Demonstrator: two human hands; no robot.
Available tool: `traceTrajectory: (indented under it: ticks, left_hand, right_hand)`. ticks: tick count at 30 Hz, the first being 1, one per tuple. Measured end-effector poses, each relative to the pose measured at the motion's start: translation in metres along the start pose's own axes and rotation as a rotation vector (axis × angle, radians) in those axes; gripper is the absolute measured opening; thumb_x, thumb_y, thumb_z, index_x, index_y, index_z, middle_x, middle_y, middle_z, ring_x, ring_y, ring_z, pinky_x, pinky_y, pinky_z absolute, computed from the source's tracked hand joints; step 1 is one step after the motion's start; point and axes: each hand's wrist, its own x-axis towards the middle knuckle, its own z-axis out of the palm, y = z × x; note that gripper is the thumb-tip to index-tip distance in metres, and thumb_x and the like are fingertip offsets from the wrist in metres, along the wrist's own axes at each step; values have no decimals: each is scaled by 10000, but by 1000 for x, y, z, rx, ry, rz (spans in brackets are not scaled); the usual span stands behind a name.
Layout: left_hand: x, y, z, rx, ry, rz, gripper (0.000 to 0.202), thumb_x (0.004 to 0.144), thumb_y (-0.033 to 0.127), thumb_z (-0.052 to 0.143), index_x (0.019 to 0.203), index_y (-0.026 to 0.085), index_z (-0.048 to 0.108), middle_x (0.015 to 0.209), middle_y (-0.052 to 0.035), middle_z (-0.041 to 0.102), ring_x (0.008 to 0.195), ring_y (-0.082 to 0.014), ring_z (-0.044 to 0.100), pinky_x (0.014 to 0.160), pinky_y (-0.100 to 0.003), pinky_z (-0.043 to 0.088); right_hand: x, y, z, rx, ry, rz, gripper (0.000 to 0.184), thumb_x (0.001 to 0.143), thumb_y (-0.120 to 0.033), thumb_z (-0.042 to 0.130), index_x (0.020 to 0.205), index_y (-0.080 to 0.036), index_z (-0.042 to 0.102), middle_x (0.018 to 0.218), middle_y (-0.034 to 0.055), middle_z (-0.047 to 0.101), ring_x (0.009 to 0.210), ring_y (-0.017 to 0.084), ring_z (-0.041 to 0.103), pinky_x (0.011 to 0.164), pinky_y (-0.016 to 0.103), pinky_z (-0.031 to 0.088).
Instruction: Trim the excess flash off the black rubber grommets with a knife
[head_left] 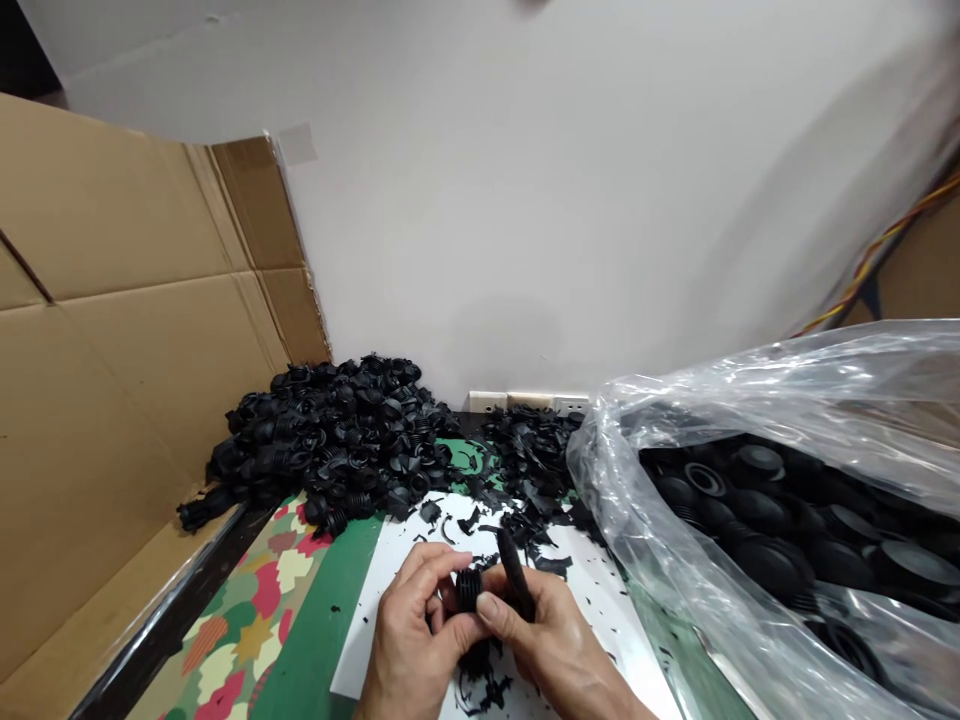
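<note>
My left hand [416,625] is closed around a small black ribbed rubber part [469,588], fingers and thumb pinching it. My right hand [551,640] grips a slim black tool [516,572] that stands against the part. Both hands hover low over a white board [375,600] strewn with black rubber trimmings [480,680]. A heap of the same black ribbed parts [330,440] lies behind, at the back left of the table.
A pile of black scraps [532,460] sits at the back centre. A clear plastic bag [750,420] of black round parts [772,520] fills the right. A cardboard sheet [112,350] walls the left. A green and patterned mat [255,610] covers the table; a white wall rises behind.
</note>
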Motion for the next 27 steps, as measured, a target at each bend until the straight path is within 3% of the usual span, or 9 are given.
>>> traceTrajectory:
  ticks: [4,9,13,21,27]
  left_hand:
    - [-1,3,0,-30,-5,-40,309,569,126,766,862,224,740,911,-50,649,656,-161,554,531,-218,425]
    - [0,3,1,-285,21,-215,275,519,75,746,772,179,714,615,3,640,562,-138,545,519,-211,437]
    - [2,6,3,-331,90,-280,250,474,73,751,708,152,708,543,9,641,512,-119,530,486,-195,426]
    - [1,4,1,-324,106,-249,238,480,84,749,708,148,728,506,23,620,464,-99,491,450,-184,392]
    - [2,-2,-2,-290,96,-278,227,494,177,784,712,151,728,507,10,617,441,-93,460,401,-172,343]
  right_hand:
    - [-1,-6,2,11,60,49,432,576,-560,697,658,-153,577,447,-90,335,378,50,222,380,209,160]
    - [-3,-7,1,6,101,95,379,568,-509,709,570,-172,535,422,-91,314,379,58,232,387,216,158]
    - [-3,-3,-1,31,116,105,413,568,-530,709,528,-182,490,416,-92,309,377,55,214,392,219,167]
    - [0,5,-7,68,44,135,483,582,-620,683,537,-182,484,364,-116,261,334,41,177,380,215,159]
    - [5,10,-4,92,24,99,494,564,-626,693,511,-183,480,347,-119,244,340,45,192,388,214,186]
